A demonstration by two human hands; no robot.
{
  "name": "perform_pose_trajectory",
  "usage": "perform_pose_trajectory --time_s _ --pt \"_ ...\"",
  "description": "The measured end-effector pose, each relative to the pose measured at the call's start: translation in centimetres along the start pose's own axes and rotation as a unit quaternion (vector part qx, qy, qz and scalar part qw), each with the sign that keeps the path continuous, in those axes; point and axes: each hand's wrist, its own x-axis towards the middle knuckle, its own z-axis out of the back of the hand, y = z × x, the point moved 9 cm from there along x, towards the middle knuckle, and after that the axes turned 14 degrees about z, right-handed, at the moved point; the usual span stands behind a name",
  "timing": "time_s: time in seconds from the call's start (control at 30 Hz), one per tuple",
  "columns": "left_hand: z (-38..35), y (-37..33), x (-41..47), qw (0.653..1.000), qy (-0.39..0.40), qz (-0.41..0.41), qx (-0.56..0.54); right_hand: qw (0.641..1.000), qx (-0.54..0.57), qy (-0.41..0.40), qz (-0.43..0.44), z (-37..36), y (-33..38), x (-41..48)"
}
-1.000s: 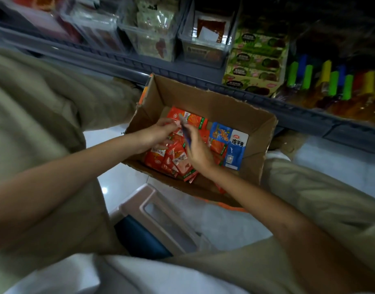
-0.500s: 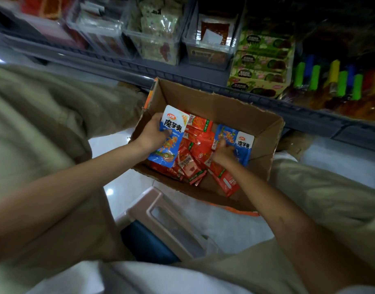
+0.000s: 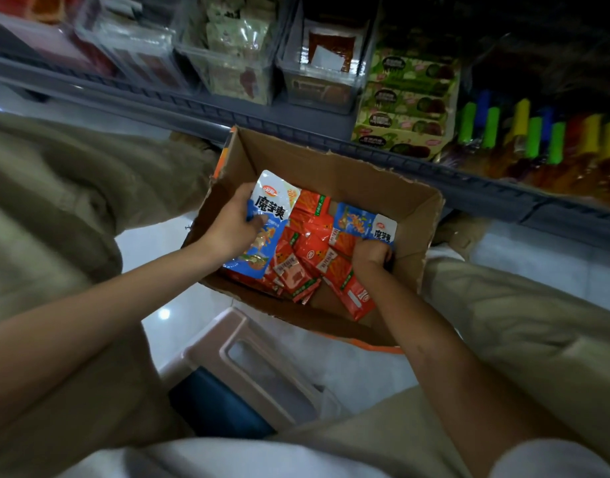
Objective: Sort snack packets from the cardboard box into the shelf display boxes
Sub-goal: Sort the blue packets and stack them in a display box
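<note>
Inside the brown cardboard box (image 3: 331,167), the left hand (image 3: 233,232) gripped a blue-and-white foil snack packet (image 3: 267,215) by its left edge, and the right hand (image 3: 371,251) pinched a second blue packet (image 3: 362,222) far right (probably light, floppy, slippery; sealed edges grip best).

A shop: a grey shelf (image 3: 296,122) lined with clear display boxes (image 3: 233,69) of packaged snacks (image 3: 405,98).

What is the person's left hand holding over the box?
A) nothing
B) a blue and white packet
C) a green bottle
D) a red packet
B: the left hand grips a blue and white packet by its edge, above the red packets in the cardboard box.
</note>
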Motion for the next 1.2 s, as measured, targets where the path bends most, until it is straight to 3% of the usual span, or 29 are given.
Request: perform_pose_trajectory --time_s 0.13,0.27,0.4,0.5,0.6,0.67,0.77,0.83,0.9,1.0,1.2 --pt "0.5 -0.1 -0.3 0.999 -0.019 -0.003 -0.037 0.994 0.094 -0.038 -0.042 0.7 -1.5 -0.8" --pt "1.0 -0.4 -0.4 0.999 -0.029 -0.023 -0.032 0.976 0.21 -0.051 -0.024 4.5 -0.5 -2.0" --pt "1.1 0.0 0.2 0.996 -0.058 -0.011 0.066 0.933 0.347 -0.065 0.062 11.5 2.7 -4.2" --pt "1.6 -0.5 0.2 0.99 -0.085 -0.027 0.113 0.921 0.343 -0.121 0.14 17.5 4.6 -7.4" --pt "2.5 -0.7 0.2 0.996 -0.083 0.001 -0.025 0.886 0.345 -0.237 0.199 22.5 4.9 -11.0" --pt "2.8 -1.1 0.3 0.988 -0.061 0.023 -0.141 0.837 0.387 -0.277 0.271 24.6 5.6 -12.7" --pt "3.6 -1.4 0.4 0.965 -0.036 0.032 -0.257 0.759 0.469 -0.279 0.355 25.6 7.0 -13.5" --pt "4.2 -2.0 0.4 0.969 -0.036 0.006 -0.243 0.74 0.522 -0.254 0.338 24.6 7.6 -12.1" --pt "4.7 -1.8 0.5 0.979 -0.053 0.001 -0.199 0.754 0.551 -0.199 0.297 22.7 8.1 -10.3" --pt "5.2 -1.0 0.8 0.982 -0.095 0.021 -0.162 0.83 0.49 -0.162 0.212 20.0 7.0 -8.1" --pt "5.1 -0.3 1.0 0.973 -0.103 0.049 -0.2 0.924 0.366 -0.11 0.025 10.1 2.7 -1.3"
